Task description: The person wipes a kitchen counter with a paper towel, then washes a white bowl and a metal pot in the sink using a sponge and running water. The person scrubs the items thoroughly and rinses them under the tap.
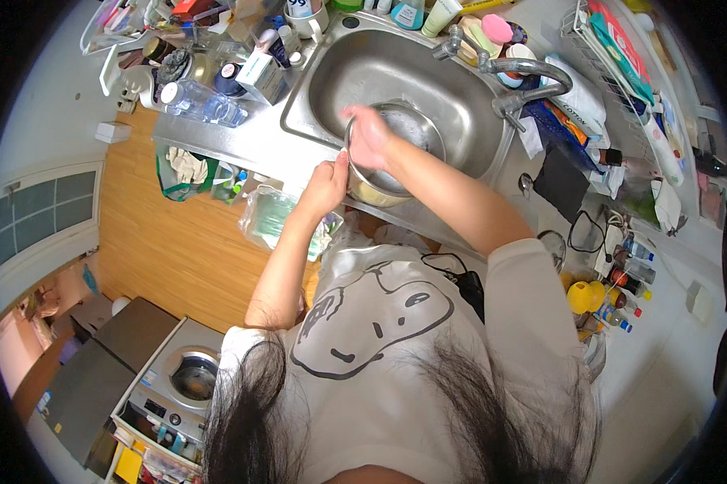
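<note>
A round metal bowl (378, 196) is tilted at the front edge of the stainless steel sink (363, 66), its inside shiny and its near outer side yellowish. My left hand (329, 184) grips the bowl's left rim, thumb upward along it. My right hand (370, 138) reaches across the bowl's left part, slightly blurred, with its fingertips past the rim. Whether those fingers hold anything is hidden from me. Part of the bowl's inside lies behind my right forearm. To the right of the basin, a curved metal faucet (535, 69) arches over the counter.
On the left counter are a clear plastic bottle (203, 103), a white box (260, 75) and several jars. A teal bottle (407, 15) and a tube (441, 17) line the sink's back edge. Right of the faucet lie a cotton pack (578, 100) and a spoon (525, 183).
</note>
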A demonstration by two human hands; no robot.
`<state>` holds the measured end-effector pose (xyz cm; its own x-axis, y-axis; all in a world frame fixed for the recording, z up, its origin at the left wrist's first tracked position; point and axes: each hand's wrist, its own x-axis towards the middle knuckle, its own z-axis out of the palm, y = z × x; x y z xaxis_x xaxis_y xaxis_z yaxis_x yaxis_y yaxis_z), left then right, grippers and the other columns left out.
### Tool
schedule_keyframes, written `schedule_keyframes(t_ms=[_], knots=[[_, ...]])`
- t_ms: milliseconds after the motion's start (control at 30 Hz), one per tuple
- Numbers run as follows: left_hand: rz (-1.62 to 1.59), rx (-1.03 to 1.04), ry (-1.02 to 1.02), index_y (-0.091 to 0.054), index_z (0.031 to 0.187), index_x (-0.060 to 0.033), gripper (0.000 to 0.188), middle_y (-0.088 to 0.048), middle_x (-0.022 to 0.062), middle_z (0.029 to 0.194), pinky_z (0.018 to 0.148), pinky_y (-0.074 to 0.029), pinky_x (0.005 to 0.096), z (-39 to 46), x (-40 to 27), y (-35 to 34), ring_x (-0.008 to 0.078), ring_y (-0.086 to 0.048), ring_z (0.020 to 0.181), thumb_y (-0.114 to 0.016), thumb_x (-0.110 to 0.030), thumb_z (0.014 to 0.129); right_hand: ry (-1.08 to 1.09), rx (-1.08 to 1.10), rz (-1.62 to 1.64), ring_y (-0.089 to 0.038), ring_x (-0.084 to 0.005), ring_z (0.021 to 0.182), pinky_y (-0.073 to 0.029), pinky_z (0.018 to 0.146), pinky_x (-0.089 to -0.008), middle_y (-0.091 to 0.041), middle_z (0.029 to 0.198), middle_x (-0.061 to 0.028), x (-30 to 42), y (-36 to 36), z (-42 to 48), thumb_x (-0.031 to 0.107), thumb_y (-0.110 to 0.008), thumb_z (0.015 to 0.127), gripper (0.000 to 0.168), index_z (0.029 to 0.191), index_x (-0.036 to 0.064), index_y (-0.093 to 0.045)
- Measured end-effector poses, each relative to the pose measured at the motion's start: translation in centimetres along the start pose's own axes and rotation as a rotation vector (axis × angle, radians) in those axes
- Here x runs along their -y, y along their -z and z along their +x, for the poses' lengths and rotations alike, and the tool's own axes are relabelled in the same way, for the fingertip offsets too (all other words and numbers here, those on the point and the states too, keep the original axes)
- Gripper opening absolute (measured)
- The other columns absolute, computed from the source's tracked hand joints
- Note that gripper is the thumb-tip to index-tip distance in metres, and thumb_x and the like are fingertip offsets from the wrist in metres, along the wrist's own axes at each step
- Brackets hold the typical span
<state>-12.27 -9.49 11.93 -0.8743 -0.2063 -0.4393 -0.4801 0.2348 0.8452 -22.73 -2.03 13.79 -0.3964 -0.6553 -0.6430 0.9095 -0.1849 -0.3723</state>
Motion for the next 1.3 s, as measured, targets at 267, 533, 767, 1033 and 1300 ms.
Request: schedule_keyframes(t_ms=[267,533,767,1033,1300], knots=[[-0.029,0.074,-0.008,-0.047,0.060,0.0057,0.053,-0.047,0.0141,0.051,0.051,-0.040,0.0338,0.4,0.4,0.1,0.0212,-0.048,0.048,-0.032,-0.035,0.089,0.327,-0.129,0.195,-0.014,-0.0275,0.124,-0.010,0.101,-0.0446,-0.012,0.135,-0.0169,2.3,0.4,1.5,0.059,-0.039,0.077,0.084,0.131,0.002,-0.009],[0.000,0.079,-0.093,-0.048,0.063,0.0037,0.050,-0.048,0.0113,0.052,0.047,-0.038,0.0325,1.0,1.6,0.3,0.0194,-0.047,0.046,-0.032,-0.036,0.089,-0.234,0.228,-0.673,0.011,-0.0226,0.127,-0.001,0.102,-0.0411,0.019,0.135,-0.0145,1.2,-2.1,-4.4,0.078,-0.020,0.066,0.101,0.130,0.008,0.016],[-0.030,0.091,-0.034,-0.048,0.057,0.0042,0.054,-0.047,0.0108,0.047,0.049,-0.039,0.0319,0.5,0.2,0.5,0.0199,-0.047,0.045,-0.029,-0.035,0.090,0.010,0.077,-0.203,-0.018,-0.0259,0.125,-0.017,0.100,-0.0408,-0.009,0.136,-0.0203,2.2,-0.9,0.3,0.072,-0.016,0.072,0.098,0.130,-0.003,0.006],[-0.004,0.140,-0.013,-0.050,0.055,0.0077,0.059,-0.049,0.0148,0.048,0.054,-0.041,0.0359,1.0,0.7,0.6,0.0228,-0.048,0.047,-0.030,-0.036,0.089,-0.043,0.052,-0.518,-0.032,-0.0226,0.116,-0.026,0.097,-0.0359,-0.025,0.130,-0.0182,-0.2,-0.1,-3.1,0.056,-0.022,0.085,0.071,0.125,-0.003,-0.019],[-0.022,0.117,0.035,-0.051,0.057,0.0077,0.058,-0.051,0.0159,0.050,0.058,-0.042,0.0351,1.4,1.0,0.8,0.0240,-0.050,0.051,-0.031,-0.036,0.089,-0.057,-0.072,-0.534,-0.019,-0.0217,0.125,-0.019,0.100,-0.0339,-0.014,0.137,-0.0142,-0.8,-0.8,-5.1,0.051,-0.022,0.087,0.067,0.132,0.002,-0.010]])
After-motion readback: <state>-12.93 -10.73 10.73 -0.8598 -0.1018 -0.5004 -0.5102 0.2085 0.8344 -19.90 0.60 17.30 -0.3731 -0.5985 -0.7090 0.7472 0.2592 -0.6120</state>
